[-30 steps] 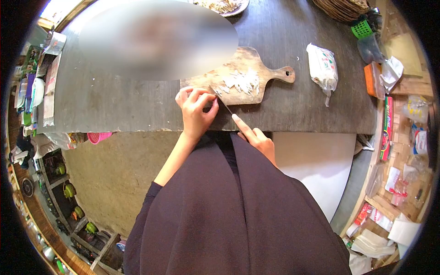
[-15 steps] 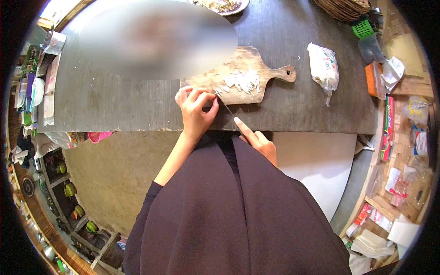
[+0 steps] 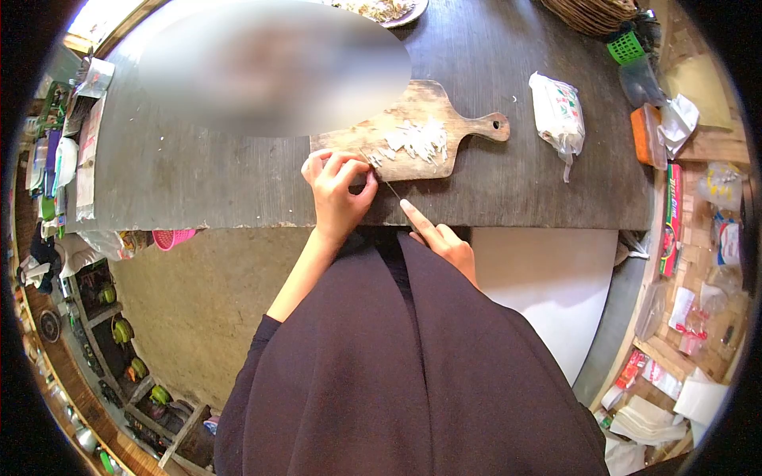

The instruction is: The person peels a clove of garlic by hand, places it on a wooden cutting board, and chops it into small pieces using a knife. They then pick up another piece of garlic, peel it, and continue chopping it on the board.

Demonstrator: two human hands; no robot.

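Note:
A wooden cutting board with a handle on its right lies near the table's front edge. Thin white cut strips are spread over its middle. At the board's front left corner, my left hand has its fingers curled and pinched; whatever they hold is hidden beneath them. My right hand is closed around a knife, index finger stretched along it. The blade runs up and left to the board's edge, close to my left fingertips, and its tip is hard to see.
The dark table carries a white printed plastic bag right of the board. A plate of shredded food stands at the back. A blurred patch covers the table's upper left. Packets and containers line the right side.
The knife and my right hand have shifted very slightly up and left. My left hand stays at the board's corner, and the whole view has moved a little.

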